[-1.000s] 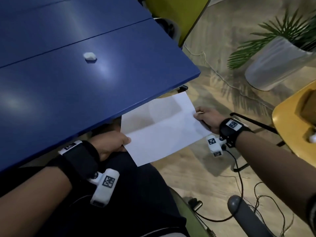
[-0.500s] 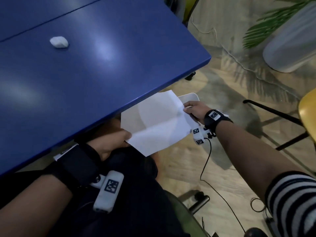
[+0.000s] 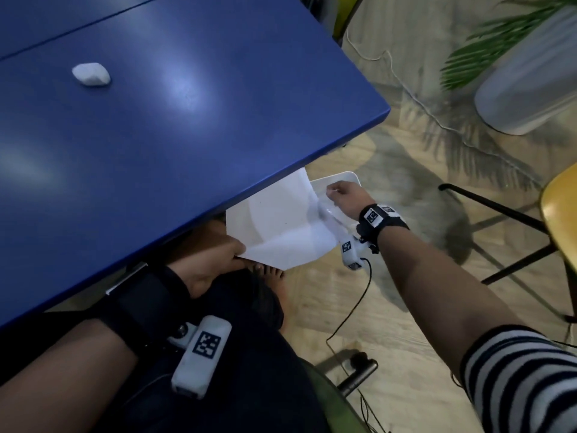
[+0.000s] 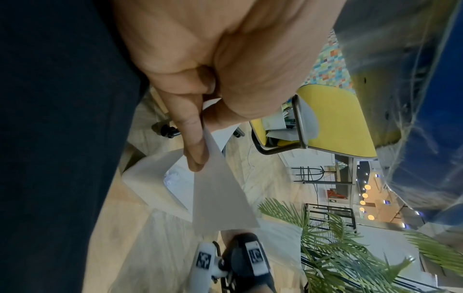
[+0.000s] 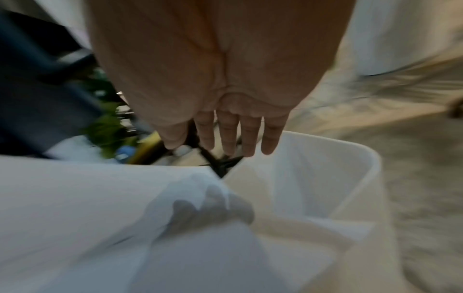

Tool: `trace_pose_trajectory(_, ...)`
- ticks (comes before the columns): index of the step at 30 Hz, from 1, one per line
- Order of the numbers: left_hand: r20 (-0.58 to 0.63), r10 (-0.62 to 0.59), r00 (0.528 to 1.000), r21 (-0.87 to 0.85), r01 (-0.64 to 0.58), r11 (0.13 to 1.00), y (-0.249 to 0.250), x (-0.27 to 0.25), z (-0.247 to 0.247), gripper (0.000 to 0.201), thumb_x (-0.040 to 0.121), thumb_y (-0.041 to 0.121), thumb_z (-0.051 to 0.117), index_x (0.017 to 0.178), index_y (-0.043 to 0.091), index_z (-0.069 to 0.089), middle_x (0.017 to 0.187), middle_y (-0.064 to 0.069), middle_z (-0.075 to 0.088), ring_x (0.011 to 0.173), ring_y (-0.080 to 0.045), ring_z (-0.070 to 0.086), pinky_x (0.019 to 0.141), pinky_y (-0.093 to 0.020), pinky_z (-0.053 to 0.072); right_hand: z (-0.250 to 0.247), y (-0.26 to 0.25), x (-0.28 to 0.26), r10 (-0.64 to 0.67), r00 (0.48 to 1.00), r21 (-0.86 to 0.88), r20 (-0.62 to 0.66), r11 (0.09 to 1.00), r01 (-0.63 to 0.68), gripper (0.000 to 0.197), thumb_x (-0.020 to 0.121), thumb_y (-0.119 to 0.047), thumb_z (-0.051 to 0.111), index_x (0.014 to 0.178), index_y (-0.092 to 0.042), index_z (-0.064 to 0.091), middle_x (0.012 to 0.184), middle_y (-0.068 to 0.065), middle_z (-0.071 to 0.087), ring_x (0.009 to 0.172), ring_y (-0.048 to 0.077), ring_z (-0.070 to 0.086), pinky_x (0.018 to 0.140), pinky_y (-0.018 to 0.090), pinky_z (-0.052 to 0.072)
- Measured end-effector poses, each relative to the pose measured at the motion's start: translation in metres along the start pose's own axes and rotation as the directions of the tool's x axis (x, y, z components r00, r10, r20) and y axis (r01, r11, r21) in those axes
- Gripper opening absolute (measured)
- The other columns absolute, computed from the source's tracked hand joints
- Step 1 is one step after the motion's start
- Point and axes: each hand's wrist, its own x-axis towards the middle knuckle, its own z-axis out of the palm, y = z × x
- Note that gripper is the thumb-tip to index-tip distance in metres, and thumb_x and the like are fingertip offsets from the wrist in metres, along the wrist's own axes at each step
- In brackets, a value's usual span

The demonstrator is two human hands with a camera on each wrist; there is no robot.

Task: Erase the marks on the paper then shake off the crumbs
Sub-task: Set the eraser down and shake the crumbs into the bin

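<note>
Lower and steeper than half a second back: paper [image 3: 281, 226] now dips its right edge over the rim of a white bin [image 3: 349, 178] on the floor, below the tabletop [image 3: 187, 135] edge. No longer pinched on the right side either.

Left hand [image 3: 209, 260]: narrow grip, thumb and forefinger nipping the near-left corner of the paper, plain in the left wrist view [image 4: 220, 194]. Right hand [image 3: 343, 198]: grip holding nothing, fingers [image 5: 228, 136] straight and loosely spread above the paper and the bin [image 5: 350, 178], apart from the sheet in the right wrist view; blurred, so likely mid-flick or mid-tap. No marks to be made out on the sheet. White lump [image 3: 90, 75], probably the eraser, lying well apart on the tabletop.

Judged stage: erasing done, shaking off the crumbs under way.

Risks from here:
- Sheet hanging from one pinched corner only; a hard shake or tap could tear it free or crease it further along the fold
- Far edge tucked under the tabletop; could snag there on an upward jerk
- Crumbs likely to miss the bin if the low edge drifts off the rim, landing on the floor or the lap
- Too flat a tilt would leave crumbs clinging
</note>
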Motion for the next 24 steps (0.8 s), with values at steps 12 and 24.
trace_pose_trajectory(12,0.058,0.010,0.998,-0.031,-0.008,0.999,-0.002,0.014,0.008,0.034,0.101,-0.003,0.057,0.135,-0.006,0.058,0.112,-0.013,0.069,0.104,-0.028,0.066,0.086,-0.042,0.060,0.060,-0.072,-0.173,-0.641,0.641,0.046,0.422,0.721,0.691,0.056,0.116,-0.034,0.025,0.169,-0.027,0.009,0.176,-0.011,0.002,0.162,0.011,-0.005,0.129,0.028,-0.004)
trace_pose_trajectory(24,0.063,-0.049,0.997,-0.161,0.058,0.985,-0.004,0.020,0.015,0.028,0.101,-0.012,0.048,0.112,0.006,0.066,0.128,-0.017,0.067,0.113,-0.029,0.067,0.072,-0.028,0.060,0.048,0.027,-0.065,-0.021,0.962,-0.478,0.272,0.865,0.154,0.062,0.110,-0.057,0.015,0.168,-0.033,0.013,0.178,0.000,0.002,0.163,0.035,-0.001,0.128,0.063,0.003)
